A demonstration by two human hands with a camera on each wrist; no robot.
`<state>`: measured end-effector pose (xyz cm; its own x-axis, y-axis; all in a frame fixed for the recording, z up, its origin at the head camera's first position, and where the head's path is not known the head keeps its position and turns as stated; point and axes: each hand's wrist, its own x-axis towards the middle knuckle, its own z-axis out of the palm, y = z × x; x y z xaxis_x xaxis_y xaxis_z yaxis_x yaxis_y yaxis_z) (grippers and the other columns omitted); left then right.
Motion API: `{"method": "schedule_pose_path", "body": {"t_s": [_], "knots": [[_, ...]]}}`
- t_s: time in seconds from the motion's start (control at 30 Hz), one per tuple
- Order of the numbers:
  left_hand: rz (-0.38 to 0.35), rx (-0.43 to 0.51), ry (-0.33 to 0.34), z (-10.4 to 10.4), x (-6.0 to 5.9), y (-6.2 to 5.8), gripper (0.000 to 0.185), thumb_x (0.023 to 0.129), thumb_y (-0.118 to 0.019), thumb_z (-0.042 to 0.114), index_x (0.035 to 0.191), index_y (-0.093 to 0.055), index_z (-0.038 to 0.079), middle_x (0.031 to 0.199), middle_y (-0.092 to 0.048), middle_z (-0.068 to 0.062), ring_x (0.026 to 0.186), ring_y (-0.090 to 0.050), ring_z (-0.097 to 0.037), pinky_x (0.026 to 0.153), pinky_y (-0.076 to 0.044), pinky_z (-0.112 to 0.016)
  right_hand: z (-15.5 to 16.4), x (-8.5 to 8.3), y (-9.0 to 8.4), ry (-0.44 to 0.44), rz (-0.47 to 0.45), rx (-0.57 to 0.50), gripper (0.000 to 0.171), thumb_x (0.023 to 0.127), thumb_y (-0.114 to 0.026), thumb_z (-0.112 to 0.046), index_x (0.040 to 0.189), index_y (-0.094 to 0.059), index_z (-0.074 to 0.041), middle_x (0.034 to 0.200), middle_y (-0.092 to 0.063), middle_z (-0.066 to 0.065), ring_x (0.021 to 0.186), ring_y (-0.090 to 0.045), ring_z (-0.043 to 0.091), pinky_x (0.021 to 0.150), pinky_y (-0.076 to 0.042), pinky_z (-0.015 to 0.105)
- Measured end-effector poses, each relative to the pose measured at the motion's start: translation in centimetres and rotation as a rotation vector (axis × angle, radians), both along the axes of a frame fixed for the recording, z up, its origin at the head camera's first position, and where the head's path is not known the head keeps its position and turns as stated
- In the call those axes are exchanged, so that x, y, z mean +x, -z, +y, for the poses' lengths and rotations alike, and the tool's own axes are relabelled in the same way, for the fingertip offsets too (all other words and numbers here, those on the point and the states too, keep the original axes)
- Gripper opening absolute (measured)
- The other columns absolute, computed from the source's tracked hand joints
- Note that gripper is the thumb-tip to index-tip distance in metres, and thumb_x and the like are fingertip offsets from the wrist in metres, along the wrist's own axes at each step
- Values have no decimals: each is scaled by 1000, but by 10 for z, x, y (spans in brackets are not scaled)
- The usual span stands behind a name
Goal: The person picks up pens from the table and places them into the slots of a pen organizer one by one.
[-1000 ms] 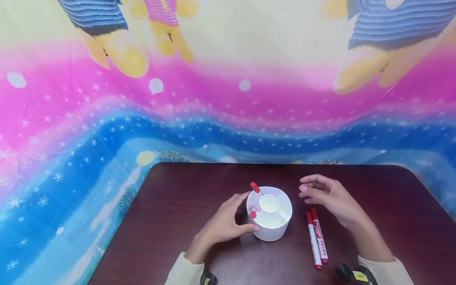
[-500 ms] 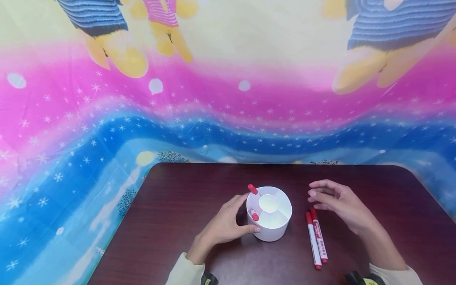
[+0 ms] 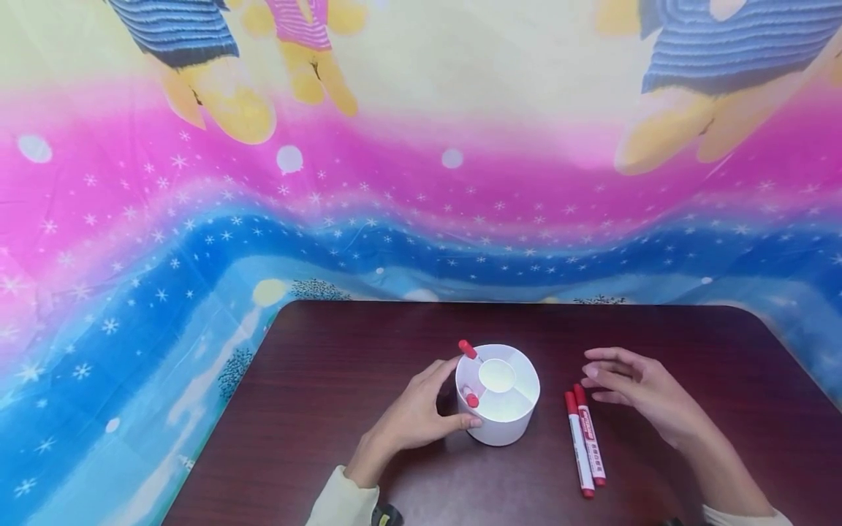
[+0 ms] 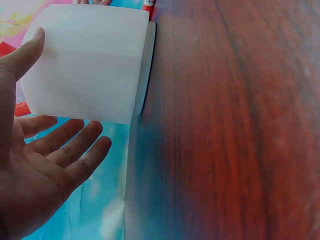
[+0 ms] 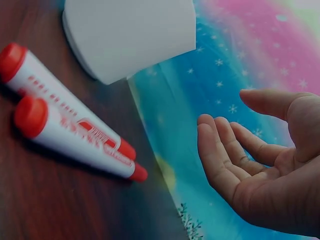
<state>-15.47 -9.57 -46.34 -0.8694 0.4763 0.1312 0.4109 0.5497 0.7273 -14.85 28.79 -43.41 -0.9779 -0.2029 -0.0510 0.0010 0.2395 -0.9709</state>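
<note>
A white round pen holder (image 3: 503, 432) with a round middle cup and divided outer compartments stands upright on the table. Two red-ended markers lean in its left compartments, one red end (image 3: 468, 349) at the back and another (image 3: 471, 398) nearer the front. My left hand (image 3: 414, 413) holds the holder's left side, thumb in front, fingers toward the back. To the right lie two white whiteboard markers (image 3: 579, 453) (image 3: 591, 446) with red ends, side by side. My right hand (image 3: 647, 394) hovers just right of them, fingers loosely bent and nothing in it, as the right wrist view also shows.
The dark wooden table (image 3: 329, 380) has rounded far corners. Right behind it hangs a colourful printed cloth (image 3: 395, 183) with snowflakes and cartoon figures, which also drops past the table's left side. A black wrist strap (image 3: 387, 515) shows at the left sleeve.
My right hand has drawn back to the right and toward me, away from the holder. The markers in the holder have shifted slightly in their lean. My left hand stays in place.
</note>
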Motion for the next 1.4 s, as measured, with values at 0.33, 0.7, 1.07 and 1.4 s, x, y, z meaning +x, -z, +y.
{"method": "schedule_pose_path", "body": {"t_s": [0.33, 0.7, 1.07, 1.4], "knots": [[2, 2, 3, 0, 0, 1, 95, 85, -87, 56, 165, -41, 32, 147, -61, 5, 138, -57, -16, 119, -50, -52, 8, 6, 14, 15, -86, 55, 59, 108, -68, -20, 154, -45, 10, 122, -73, 1, 105, -77, 11, 88, -66, 32], [-13, -5, 1, 0, 0, -1, 96, 85, -87, 57, 165, -41, 31, 151, -60, 4, 141, -56, -17, 120, -49, -52, 16, 11, 26, 2, -132, 87, 63, 106, -69, -19, 154, -44, 13, 131, -70, 16, 105, -75, 9, 89, -66, 34], [-10, -24, -5, 0, 0, -1, 97, 85, -86, 59, 165, -41, 30, 150, -60, 4, 140, -56, -17, 119, -50, -51, 19, 12, 33, -11, -238, 138, 70, 106, -71, -23, 158, -39, 12, 138, -65, 26, 107, -75, 16, 91, -66, 37], [-16, -11, -3, 0, 0, -1, 96, 85, -87, 58, 165, -40, 34, 148, -60, 6, 140, -56, -16, 119, -50, -51, 16, 14, 42, -6, -313, 118, 72, 102, -76, -20, 155, -41, 15, 126, -73, 15, 104, -76, 12, 83, -67, 38]]}}
